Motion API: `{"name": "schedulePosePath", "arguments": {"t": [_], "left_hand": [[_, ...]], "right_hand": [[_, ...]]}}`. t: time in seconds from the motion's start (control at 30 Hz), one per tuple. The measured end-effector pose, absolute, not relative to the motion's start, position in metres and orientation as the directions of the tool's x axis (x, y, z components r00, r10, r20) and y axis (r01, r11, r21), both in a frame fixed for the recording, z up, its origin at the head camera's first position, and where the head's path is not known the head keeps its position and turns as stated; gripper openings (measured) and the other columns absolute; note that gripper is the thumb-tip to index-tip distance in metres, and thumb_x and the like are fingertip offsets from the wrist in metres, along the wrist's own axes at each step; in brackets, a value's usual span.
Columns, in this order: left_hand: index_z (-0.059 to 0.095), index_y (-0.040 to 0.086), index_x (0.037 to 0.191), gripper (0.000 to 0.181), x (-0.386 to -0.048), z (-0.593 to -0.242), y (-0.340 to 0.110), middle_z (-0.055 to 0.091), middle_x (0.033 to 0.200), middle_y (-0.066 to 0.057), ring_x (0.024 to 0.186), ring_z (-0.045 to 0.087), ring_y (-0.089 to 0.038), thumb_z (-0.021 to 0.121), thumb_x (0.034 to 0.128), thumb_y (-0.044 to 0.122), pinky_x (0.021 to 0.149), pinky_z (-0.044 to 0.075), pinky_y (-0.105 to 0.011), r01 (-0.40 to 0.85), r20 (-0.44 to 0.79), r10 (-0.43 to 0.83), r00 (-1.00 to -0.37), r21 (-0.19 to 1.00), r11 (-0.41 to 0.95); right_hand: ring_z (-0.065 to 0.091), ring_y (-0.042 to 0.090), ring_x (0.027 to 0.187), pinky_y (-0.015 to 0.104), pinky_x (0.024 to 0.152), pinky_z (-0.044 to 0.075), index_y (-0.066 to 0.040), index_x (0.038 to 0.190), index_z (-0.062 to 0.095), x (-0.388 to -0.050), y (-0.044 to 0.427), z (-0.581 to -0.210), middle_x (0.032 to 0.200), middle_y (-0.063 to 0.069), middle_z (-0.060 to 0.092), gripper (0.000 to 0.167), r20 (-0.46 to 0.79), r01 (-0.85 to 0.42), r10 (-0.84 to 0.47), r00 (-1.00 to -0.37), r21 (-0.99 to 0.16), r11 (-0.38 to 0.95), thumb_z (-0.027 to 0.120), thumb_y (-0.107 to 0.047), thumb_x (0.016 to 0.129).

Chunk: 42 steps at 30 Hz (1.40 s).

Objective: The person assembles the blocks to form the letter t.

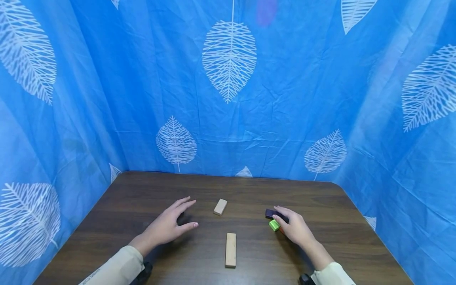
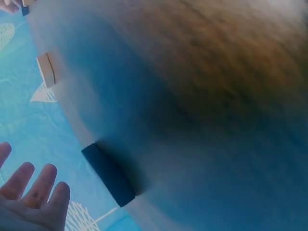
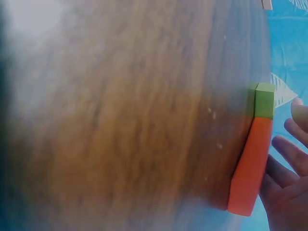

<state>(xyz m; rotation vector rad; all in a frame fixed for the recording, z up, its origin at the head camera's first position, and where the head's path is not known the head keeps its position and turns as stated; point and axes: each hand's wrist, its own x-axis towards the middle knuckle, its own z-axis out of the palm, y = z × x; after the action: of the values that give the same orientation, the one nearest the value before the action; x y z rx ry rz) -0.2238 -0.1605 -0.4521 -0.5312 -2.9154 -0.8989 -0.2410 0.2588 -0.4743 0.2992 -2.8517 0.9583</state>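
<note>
My left hand (image 1: 167, 226) hovers over the table's left part, thumb apart from the fingers. In the left wrist view, a dark block (image 2: 110, 175) lies near its fingers (image 2: 41, 187); the hand hides it in the head view. On the right, my right hand (image 1: 295, 226) reaches over a group of blocks. Its fingers lie over a dark purple block (image 1: 270, 213), and the thumb is beside a green block (image 1: 274, 225). A long orange block (image 3: 250, 168) lines up with the green one, mostly covered by the hand in the head view. Whether the fingertips touch is unclear.
Between the hands, a short pale wooden block (image 1: 220, 207) lies farther back and a longer one (image 1: 230, 250) lies closer. The brown wooden table (image 1: 235, 186) is bordered by blue leaf-print curtains (image 1: 228, 130) at the back and both sides.
</note>
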Motion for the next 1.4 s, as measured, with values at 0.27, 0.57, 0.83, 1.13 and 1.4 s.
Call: {"name": "schedulePosePath", "arguments": {"t": [0.27,0.57,0.83,1.13,1.4], "left_hand": [[0.049,0.016,0.150,0.072,-0.229,-0.460,-0.171,0.043,0.154,-0.011,0.139,0.041,-0.037,0.074,0.0901,0.047,0.106,0.035,-0.062,0.321,0.140,0.297,-0.945,0.591,0.740],[0.050,0.014,0.149,0.071,-0.233,-0.468,-0.183,0.049,0.149,-0.015,0.137,0.043,-0.040,0.077,0.0895,0.042,0.107,0.034,-0.062,0.272,0.111,0.262,-0.959,0.626,0.731],[0.055,0.014,0.145,0.061,-0.236,-0.468,-0.190,0.055,0.142,-0.016,0.127,0.052,-0.038,0.075,0.0919,0.035,0.102,0.040,-0.060,0.158,0.058,0.161,-0.985,0.673,0.723],[0.058,0.013,0.141,0.054,-0.233,-0.468,-0.195,0.052,0.144,-0.019,0.131,0.047,-0.043,0.075,0.0930,0.029,0.103,0.036,-0.064,0.048,-0.008,0.077,-0.997,0.715,0.698],[0.061,0.013,0.138,0.049,-0.233,-0.470,-0.198,0.053,0.142,-0.021,0.129,0.048,-0.045,0.076,0.0926,0.024,0.102,0.036,-0.065,0.027,-0.010,0.045,-0.999,0.674,0.739]], "right_hand": [[0.054,0.043,0.125,0.059,0.102,0.040,0.000,0.124,0.070,-0.245,0.258,-0.481,0.130,0.022,0.063,0.030,0.146,-0.168,-0.101,-0.984,-0.581,0.796,0.064,-0.016,0.100],[0.058,0.041,0.121,0.056,0.101,0.042,0.001,0.115,0.075,-0.251,0.259,-0.489,0.122,0.017,0.069,0.023,0.187,-0.175,-0.081,-0.979,-0.568,0.804,0.069,-0.009,0.095],[0.056,0.044,0.122,0.059,0.099,0.042,-0.003,0.115,0.076,-0.253,0.256,-0.483,0.121,0.015,0.069,0.022,0.135,-0.109,-0.033,-0.990,-0.606,0.788,0.070,-0.009,0.094],[0.056,0.044,0.122,0.059,0.100,0.042,-0.007,0.115,0.077,-0.258,0.257,-0.478,0.122,0.015,0.069,0.023,0.104,-0.081,-0.023,-0.994,-0.597,0.798,0.072,-0.008,0.093],[0.054,0.046,0.124,0.061,0.101,0.040,-0.008,0.116,0.077,-0.258,0.260,-0.479,0.122,0.016,0.069,0.023,0.054,-0.038,-0.006,-0.999,-0.613,0.789,0.073,-0.009,0.093]]}}
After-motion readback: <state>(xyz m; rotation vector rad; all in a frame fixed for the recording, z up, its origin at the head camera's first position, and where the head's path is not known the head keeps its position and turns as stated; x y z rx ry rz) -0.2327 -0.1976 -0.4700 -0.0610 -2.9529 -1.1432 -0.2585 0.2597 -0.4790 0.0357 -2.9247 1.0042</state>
